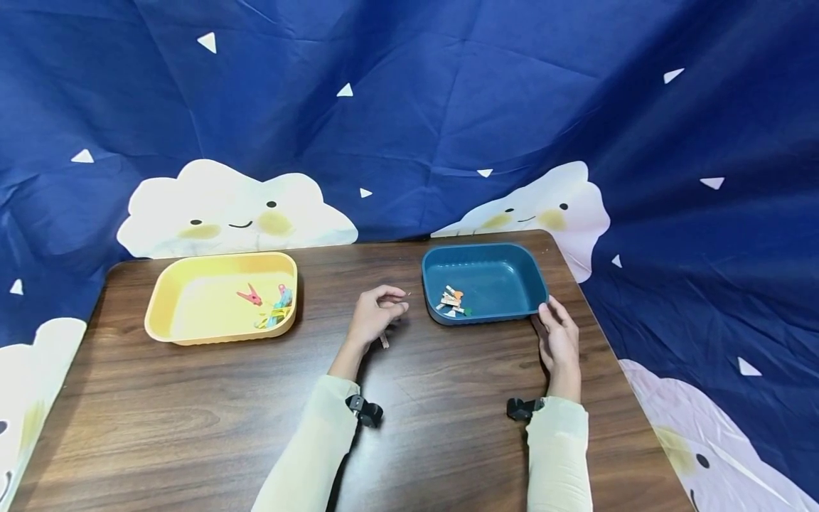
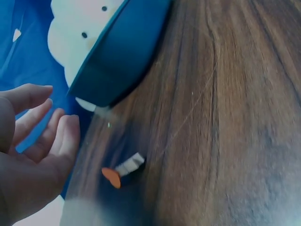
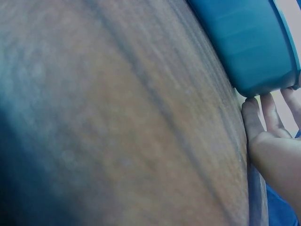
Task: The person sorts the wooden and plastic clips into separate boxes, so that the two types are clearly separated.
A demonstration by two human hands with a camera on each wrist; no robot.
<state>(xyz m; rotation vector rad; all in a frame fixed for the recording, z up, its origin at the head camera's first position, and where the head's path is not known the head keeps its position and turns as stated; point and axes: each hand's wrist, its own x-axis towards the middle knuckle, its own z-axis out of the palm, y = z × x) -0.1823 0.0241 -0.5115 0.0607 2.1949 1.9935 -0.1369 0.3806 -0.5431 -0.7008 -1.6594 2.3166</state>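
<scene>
My left hand (image 1: 377, 316) hovers between the two bins with loosely bent fingers; in the left wrist view I see nothing between them. Just below it on the table lies a small wooden clothespin (image 2: 130, 164) with an orange heart-like piece (image 2: 112, 177). My right hand (image 1: 559, 341) touches the near right corner of the blue bin (image 1: 486, 318), its fingers (image 3: 269, 113) fairly straight against the outside and rim. Several small wooden clothespins (image 1: 451, 301) with orange and green pieces lie in that bin's near left corner.
A yellow bin (image 1: 192, 338) stands at the table's far left, with a red plastic clothespin (image 1: 250, 294) and several blue and yellow ones (image 1: 276, 313) inside. The brown wooden table (image 1: 211, 405) backs onto a blue curtain (image 1: 397, 128) with cloud prints.
</scene>
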